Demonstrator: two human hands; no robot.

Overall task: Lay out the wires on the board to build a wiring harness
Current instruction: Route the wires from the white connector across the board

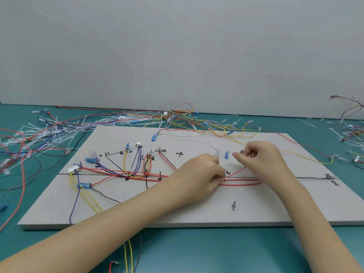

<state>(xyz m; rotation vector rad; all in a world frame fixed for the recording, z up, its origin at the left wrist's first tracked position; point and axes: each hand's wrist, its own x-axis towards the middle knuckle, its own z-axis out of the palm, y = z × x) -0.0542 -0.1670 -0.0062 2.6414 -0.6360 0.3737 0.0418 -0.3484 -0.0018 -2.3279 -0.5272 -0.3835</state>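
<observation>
A grey board (197, 209) with hand-drawn lines and labels lies on the teal table. Red, blue, yellow, purple and black wires (126, 172) are routed along its left half, ending in white and blue connectors (91, 160). Several red wires (242, 182) run along the centre line to the right. My left hand (199, 174) pinches these red wires at a peg near the board's middle. My right hand (260, 160) has curled fingers pinching a red wire end that rises from the bundle. A white wire with a clear terminal (217, 152) and a blue terminal (227, 154) lie between my hands.
A tangle of loose coloured wires and white cable ties (59, 129) covers the table left of and behind the board. More wires (352, 133) lie at the far right. A yellow wire (307, 158) crosses the board's right side. A grey wall stands behind.
</observation>
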